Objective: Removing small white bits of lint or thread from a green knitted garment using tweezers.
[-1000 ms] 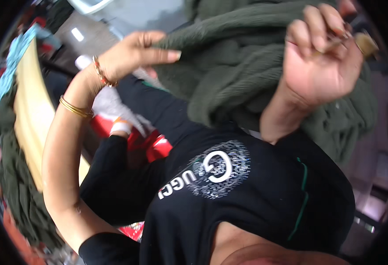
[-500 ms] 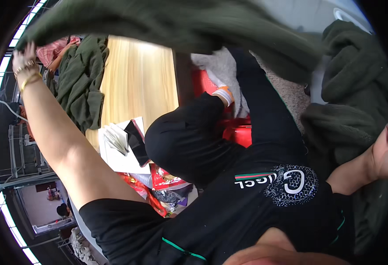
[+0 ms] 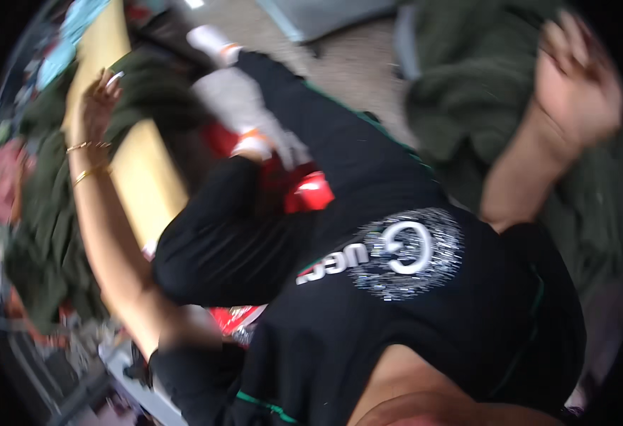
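My left hand [image 3: 97, 106], with two bracelets at the wrist, is raised over the pale wooden tabletop [image 3: 145, 170]. Its fingers are loosely bent and apart, and I see nothing held in them; something small and white glints at one finger. Right beside it lies dark green thick cloth [image 3: 159, 89], spread across the wood. On the other side, my right hand [image 3: 577, 92] is lifted in front of a large dark green cloth pile [image 3: 460, 99]. Blur softens its fingers, which look spread and slightly curled, with no cloth visibly gripped.
More green cloth [image 3: 45, 248] hangs at the far left, near a person in a pink top [image 3: 5, 181]. My legs stretch ahead, with red things [image 3: 310, 192] and a grey cloth [image 3: 233, 96] between them. A grey panel [image 3: 333, 14] stands beyond on the speckled floor.
The green cloth that swept across the top of the view now lies on the tabletop by my left hand. My right hand has come up over the pile. The view has turned.
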Motion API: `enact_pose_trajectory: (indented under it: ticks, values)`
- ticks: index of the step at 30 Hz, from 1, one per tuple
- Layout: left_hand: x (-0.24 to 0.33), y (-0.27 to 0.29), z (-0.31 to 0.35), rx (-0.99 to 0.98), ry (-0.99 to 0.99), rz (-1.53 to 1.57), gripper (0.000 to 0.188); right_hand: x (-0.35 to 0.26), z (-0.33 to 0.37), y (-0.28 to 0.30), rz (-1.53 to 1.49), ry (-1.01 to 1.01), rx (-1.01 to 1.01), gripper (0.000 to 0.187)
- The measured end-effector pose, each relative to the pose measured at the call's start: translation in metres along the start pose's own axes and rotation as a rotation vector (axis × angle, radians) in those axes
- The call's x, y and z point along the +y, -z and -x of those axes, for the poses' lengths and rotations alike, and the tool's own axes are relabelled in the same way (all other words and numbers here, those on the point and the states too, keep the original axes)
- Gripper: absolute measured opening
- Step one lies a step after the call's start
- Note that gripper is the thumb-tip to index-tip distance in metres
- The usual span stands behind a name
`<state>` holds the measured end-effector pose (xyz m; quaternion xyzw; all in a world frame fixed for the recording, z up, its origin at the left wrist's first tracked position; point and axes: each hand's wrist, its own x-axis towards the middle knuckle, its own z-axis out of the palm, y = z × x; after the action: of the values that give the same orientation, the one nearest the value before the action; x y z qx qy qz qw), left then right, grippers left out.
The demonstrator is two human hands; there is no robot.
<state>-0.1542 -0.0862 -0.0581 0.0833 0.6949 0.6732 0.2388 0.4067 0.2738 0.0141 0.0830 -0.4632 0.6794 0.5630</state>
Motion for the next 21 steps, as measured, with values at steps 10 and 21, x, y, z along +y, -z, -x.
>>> enact_pose_trajectory:
  ticks: [10, 21]
  values:
    - [-0.077, -0.292, 0.064, -0.920, -0.412, -1.122, 0.054, -0.006, -0.002, 0.015, 0.105, 0.142, -0.123, 0.039]
    - [-0.105, -0.461, 0.228, -1.285, -0.655, -0.446, 0.086, 0.022, 0.012, -0.009, 0.158, -0.111, -0.030, 0.041]
